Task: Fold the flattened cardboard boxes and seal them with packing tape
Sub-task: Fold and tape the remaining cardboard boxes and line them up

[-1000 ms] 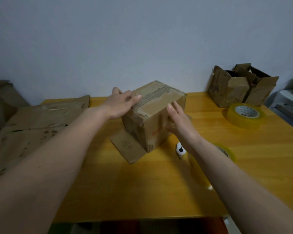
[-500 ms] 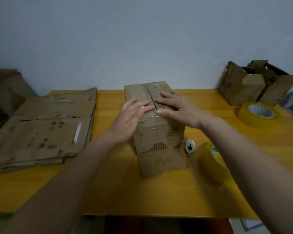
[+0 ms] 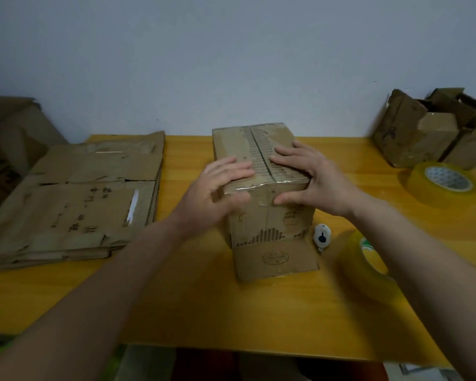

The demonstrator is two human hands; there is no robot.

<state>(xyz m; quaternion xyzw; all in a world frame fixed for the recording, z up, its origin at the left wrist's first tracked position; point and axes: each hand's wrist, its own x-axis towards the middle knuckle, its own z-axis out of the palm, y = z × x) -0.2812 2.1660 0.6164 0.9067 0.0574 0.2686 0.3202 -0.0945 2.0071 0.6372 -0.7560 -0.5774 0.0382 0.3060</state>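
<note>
Both the left hand (image 3: 220, 182) and the right hand (image 3: 311, 177) press flat, fingers straight, on the box (image 3: 261, 166); without tape (image 3: 368, 268), the flaps can spring open.

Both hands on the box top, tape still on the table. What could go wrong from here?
1. Both the left hand and the right hand press the box flaps; lifting one to fetch the tape roll may let the seam spring open.
2. A loose flap sticks out at the base, so the box might rock.
3. The small white cutter beside the box could get knocked.
</note>
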